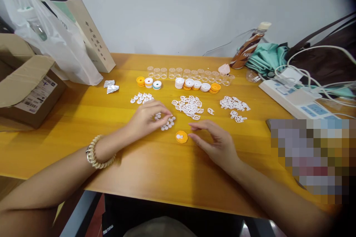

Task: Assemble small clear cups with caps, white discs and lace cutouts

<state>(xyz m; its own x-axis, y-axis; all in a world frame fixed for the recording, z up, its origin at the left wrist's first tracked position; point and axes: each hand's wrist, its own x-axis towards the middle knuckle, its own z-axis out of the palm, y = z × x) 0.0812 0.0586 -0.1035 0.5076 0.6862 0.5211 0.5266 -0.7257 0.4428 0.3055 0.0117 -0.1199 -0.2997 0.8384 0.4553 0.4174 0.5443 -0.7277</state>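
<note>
On the table, an orange round cap [184,140] lies with small white pieces [179,137] in its middle. My right hand [217,142] is just right of it, thumb and fingers apart, holding nothing. My left hand [147,118] is over a cluster of small white discs [167,127], thumb and fingertips closed together; whatever lies between them is too small to make out. Behind it sits a group of white pegged pieces [139,98], partly hidden by the hand. White openwork wheel-like pieces [190,106] are heaped beyond both hands.
Clear cups [172,73] line the back, with white and orange caps [189,83] before them. More white plastic parts [234,103] lie right. A cardboard box [41,100] and plastic bag [63,44] stand left. A bottle [247,50], power strip [300,100] and cables occupy the right.
</note>
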